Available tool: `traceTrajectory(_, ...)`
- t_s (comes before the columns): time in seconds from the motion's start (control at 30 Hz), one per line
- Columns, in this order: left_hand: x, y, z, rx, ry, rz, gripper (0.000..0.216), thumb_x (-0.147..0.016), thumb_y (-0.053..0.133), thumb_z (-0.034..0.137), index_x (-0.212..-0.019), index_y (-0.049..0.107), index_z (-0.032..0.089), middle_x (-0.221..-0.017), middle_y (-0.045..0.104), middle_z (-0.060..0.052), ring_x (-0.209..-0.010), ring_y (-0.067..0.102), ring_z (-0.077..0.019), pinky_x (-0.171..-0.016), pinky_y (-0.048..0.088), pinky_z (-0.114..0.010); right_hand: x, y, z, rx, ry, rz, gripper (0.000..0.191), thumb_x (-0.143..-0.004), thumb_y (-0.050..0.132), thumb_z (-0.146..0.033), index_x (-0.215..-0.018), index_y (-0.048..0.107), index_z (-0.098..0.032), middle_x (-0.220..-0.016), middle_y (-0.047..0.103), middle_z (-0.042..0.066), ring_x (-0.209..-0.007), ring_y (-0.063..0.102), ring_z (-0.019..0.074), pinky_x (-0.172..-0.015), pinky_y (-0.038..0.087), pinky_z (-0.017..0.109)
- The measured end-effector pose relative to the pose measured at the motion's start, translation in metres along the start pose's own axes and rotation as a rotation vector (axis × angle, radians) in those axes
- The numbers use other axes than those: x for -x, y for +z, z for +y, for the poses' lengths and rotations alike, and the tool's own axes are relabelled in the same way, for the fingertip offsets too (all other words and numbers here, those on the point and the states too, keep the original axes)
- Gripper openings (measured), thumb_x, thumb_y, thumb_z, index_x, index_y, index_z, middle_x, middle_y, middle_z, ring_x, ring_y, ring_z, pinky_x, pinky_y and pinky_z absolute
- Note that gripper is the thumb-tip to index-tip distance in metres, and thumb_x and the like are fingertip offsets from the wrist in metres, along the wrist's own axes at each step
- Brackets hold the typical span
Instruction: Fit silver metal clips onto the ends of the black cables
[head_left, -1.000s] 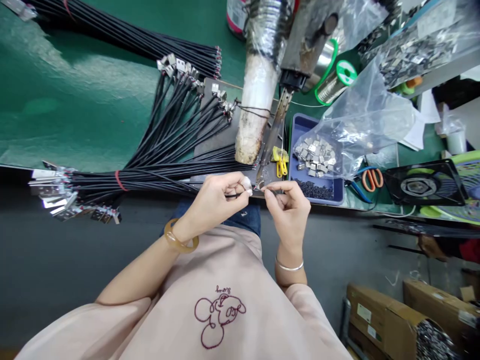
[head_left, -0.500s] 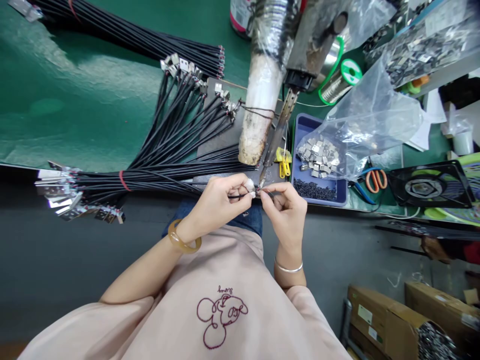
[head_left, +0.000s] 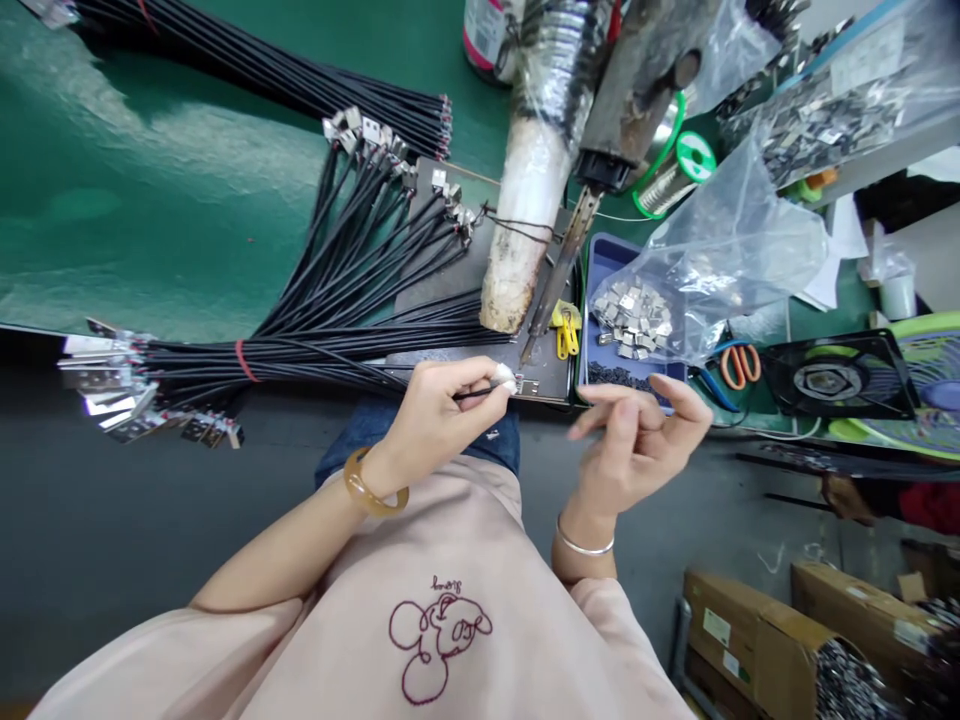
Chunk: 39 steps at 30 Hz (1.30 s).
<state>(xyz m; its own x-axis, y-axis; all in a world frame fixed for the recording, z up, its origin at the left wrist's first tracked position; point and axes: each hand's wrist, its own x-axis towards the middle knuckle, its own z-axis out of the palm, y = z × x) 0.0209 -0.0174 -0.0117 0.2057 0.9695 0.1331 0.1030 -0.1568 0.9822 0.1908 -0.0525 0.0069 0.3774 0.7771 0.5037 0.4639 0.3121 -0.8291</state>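
My left hand [head_left: 442, 405] is closed in a pinch on the end of a thin black cable [head_left: 480, 393] with a small metal terminal [head_left: 527, 385] at its tip, held at the front edge of the dark work plate [head_left: 450, 280]. My right hand [head_left: 637, 440] hovers to the right of it, fingers loosely spread and holding nothing, just in front of the blue tray [head_left: 600, 262]. A soldering iron tip [head_left: 551, 290] points down at the plate above the terminal. A bundle of black cables [head_left: 330, 340] fans out to the left.
The blue tray holds metal clips [head_left: 634, 310] and small black pieces [head_left: 622, 375]. A clear plastic bag [head_left: 735, 240], solder spool [head_left: 679, 160], orange-handled scissors [head_left: 739, 362], a small fan [head_left: 840, 375] and yellow clip [head_left: 564, 328] lie right. Cardboard boxes [head_left: 757, 630] stand on the floor.
My right hand let go at the terminal, moved right and opened its fingers. My left hand still pinches the cable end in nearly the same spot.
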Motion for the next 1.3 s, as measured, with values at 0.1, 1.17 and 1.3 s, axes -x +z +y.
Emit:
traceTrajectory(0.1, -0.002, 0.001, 0.003, -0.009, -0.013, 0.014, 0.016, -0.088, 0.061, 0.019, -0.073, 0.065, 0.015, -0.054, 0.043, 0.006, -0.05, 0.033, -0.0062, -0.048, 0.029, -0.021, 0.004, 0.0, 0.0, 0.118, -0.031, -0.163, 0.012, -0.098, 0.06, -0.022, -0.109, 0.06, -0.028, -0.098, 0.079, 0.002, -0.074, 0.078, 0.0186, -0.065, 0.065, 0.035)
traceTrajectory(1.17, -0.005, 0.008, 0.008, -0.028, -0.047, 0.059, 0.016, -0.087, 0.06, 0.015, -0.071, 0.06, 0.015, -0.055, 0.028, 0.009, -0.051, 0.025, -0.0057, -0.048, 0.023, -0.021, -0.007, 0.011, 0.008, -0.017, 0.063, -0.48, 0.009, -0.092, 0.066, -0.018, -0.086, 0.062, -0.023, -0.094, 0.077, -0.001, -0.078, 0.076, 0.0114, -0.07, 0.066, 0.023)
traceTrajectory(1.3, 0.0, 0.004, 0.005, -0.071, 0.006, -0.025, 0.015, -0.087, 0.06, 0.014, -0.073, 0.063, 0.014, -0.054, 0.034, 0.009, -0.051, 0.027, -0.0055, -0.048, 0.025, -0.02, -0.008, 0.004, 0.009, 0.113, -0.034, -0.302, 0.006, -0.092, 0.068, -0.02, -0.093, 0.067, -0.025, -0.082, 0.075, -0.004, -0.061, 0.071, 0.0099, -0.053, 0.058, 0.022)
